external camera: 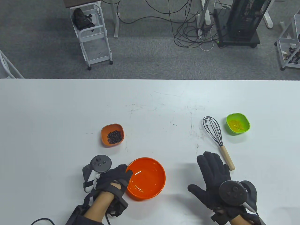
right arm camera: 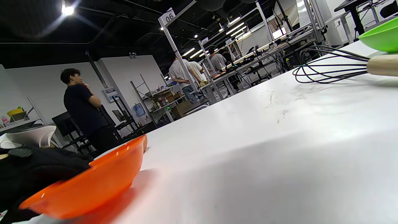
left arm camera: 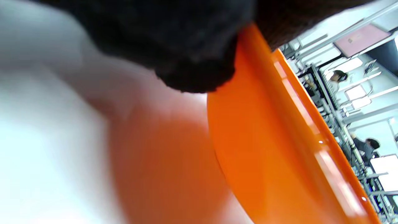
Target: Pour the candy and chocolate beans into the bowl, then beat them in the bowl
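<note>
A large empty orange bowl [external camera: 146, 178] sits near the table's front. My left hand [external camera: 117, 178] pinches its left rim, thumb over the edge; up close the glove [left arm camera: 192, 46] presses on the bowl's wall [left arm camera: 273, 140]. A small orange dish [external camera: 112, 135] of dark chocolate beans [external camera: 114, 136] stands behind and to the left. At the right lie a whisk [external camera: 216, 138] with a wooden handle and a green dish [external camera: 238, 123] of yellow candy. My right hand [external camera: 212, 173] lies flat and spread on the table just in front of the whisk handle, holding nothing.
The white table [external camera: 70, 105] ends at its far edge, with grey floor, a white trolley [external camera: 92, 35], cables and a black rack beyond. In the right wrist view the big bowl [right arm camera: 90, 183], whisk wires [right arm camera: 329, 67] and green dish [right arm camera: 381, 37] show, with people standing far behind.
</note>
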Demonstrator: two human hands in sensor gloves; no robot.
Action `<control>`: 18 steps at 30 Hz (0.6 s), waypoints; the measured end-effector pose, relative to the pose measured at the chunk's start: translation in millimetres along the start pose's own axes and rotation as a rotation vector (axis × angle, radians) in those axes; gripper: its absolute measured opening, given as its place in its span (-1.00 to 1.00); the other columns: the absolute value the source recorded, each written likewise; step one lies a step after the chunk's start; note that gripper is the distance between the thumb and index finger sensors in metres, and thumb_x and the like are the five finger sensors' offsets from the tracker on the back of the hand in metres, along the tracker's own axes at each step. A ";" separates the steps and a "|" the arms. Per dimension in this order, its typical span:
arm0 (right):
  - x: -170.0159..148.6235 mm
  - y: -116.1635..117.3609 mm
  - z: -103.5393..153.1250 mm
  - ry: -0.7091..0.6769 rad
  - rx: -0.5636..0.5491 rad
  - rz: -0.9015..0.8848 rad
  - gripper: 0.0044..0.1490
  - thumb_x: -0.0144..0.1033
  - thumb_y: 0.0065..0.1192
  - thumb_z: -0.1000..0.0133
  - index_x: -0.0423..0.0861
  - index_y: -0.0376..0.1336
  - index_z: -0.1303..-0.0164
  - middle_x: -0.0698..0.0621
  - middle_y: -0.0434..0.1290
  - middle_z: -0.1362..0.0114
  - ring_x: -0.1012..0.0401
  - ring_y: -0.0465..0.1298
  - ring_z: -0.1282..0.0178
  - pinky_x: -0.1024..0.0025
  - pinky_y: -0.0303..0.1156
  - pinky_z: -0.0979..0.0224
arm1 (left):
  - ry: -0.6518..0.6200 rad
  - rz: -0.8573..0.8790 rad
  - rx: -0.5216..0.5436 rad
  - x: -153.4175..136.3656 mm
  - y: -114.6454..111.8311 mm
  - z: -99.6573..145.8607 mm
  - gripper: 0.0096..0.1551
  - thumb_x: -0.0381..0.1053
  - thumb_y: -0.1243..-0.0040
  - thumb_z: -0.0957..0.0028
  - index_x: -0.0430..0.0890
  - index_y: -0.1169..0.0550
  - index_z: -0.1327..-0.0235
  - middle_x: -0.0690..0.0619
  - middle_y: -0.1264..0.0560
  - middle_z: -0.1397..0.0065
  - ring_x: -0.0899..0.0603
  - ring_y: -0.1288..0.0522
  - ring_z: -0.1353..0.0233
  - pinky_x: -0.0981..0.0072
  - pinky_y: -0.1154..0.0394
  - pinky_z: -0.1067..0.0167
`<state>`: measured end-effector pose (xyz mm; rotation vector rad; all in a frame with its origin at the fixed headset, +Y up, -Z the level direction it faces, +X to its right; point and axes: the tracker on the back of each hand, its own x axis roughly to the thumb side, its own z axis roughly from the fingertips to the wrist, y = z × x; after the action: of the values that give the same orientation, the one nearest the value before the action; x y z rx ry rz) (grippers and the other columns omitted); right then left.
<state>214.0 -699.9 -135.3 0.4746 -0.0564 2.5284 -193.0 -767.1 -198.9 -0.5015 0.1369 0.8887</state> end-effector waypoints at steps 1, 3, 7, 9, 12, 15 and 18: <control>0.1 -0.3 0.4 -0.001 -0.003 0.001 0.34 0.63 0.00 -0.01 0.07 -0.36 -0.74 -0.25 -0.25 -0.80 -0.37 -0.20 -0.71 -0.73 -0.10 -0.35 | -0.007 0.003 0.015 4.1 2.8 -0.6 -0.46 0.19 -0.26 -0.12 -0.18 -0.55 -0.13 -0.05 -0.75 0.30 -0.01 -0.66 0.70 0.27 -0.64 0.80; 0.5 -1.6 1.4 -0.003 -0.020 0.001 0.36 0.63 0.00 -0.01 0.06 -0.39 -0.73 -0.25 -0.25 -0.80 -0.37 -0.20 -0.71 -0.73 -0.10 -0.35 | -0.019 -0.018 0.070 17.2 9.2 -5.5 -0.46 0.20 -0.26 -0.12 -0.18 -0.55 -0.13 -0.04 -0.75 0.30 -0.01 -0.66 0.70 0.27 -0.64 0.80; -0.2 -3.0 2.2 -0.001 -0.027 0.002 0.35 0.63 0.00 -0.01 0.06 -0.39 -0.73 -0.25 -0.25 -0.80 -0.37 -0.21 -0.71 -0.73 -0.10 -0.35 | 0.004 -0.007 0.054 45.7 12.7 -31.7 -0.46 0.20 -0.26 -0.12 -0.18 -0.55 -0.13 -0.04 -0.75 0.29 -0.01 -0.66 0.69 0.27 -0.64 0.79; -0.7 -2.8 2.1 0.001 -0.025 0.004 0.35 0.63 0.00 -0.01 0.06 -0.39 -0.73 -0.26 -0.25 -0.80 -0.36 -0.21 -0.71 -0.73 -0.10 -0.35 | 0.015 -0.003 0.048 56.6 8.9 -45.5 -0.46 0.20 -0.26 -0.12 -0.18 -0.55 -0.13 -0.05 -0.75 0.29 -0.01 -0.66 0.69 0.27 -0.64 0.79; -1.7 -2.4 1.4 0.008 -0.017 0.006 0.35 0.63 0.00 -0.01 0.06 -0.37 -0.74 -0.25 -0.24 -0.80 -0.36 -0.21 -0.72 -0.74 -0.10 -0.35 | 0.041 0.005 0.016 68.5 -1.5 -69.6 -0.45 0.20 -0.24 -0.13 -0.18 -0.55 -0.14 -0.06 -0.75 0.27 -0.01 -0.66 0.68 0.27 -0.65 0.78; -2.0 -1.2 0.1 0.015 -0.009 0.010 0.35 0.63 0.01 -0.01 0.05 -0.36 -0.74 -0.25 -0.24 -0.80 -0.35 -0.22 -0.72 -0.74 -0.11 -0.34 | 0.068 0.053 -0.013 72.7 -15.0 -89.7 -0.44 0.19 -0.24 -0.13 -0.21 -0.55 -0.15 -0.09 -0.75 0.26 -0.03 -0.66 0.67 0.26 -0.64 0.77; -2.1 -0.4 -0.9 0.019 -0.001 0.011 0.35 0.63 0.01 -0.01 0.05 -0.35 -0.74 -0.25 -0.24 -0.80 -0.35 -0.22 -0.72 -0.74 -0.11 -0.34 | 0.075 0.065 -0.032 76.1 -27.0 -103.1 -0.44 0.19 -0.23 -0.13 -0.21 -0.55 -0.15 -0.09 -0.75 0.25 -0.03 -0.66 0.67 0.26 -0.65 0.77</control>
<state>215.6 -700.6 -137.0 0.4509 -0.0539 2.5435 -114.9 -776.1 -303.7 -0.5628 0.2091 0.9375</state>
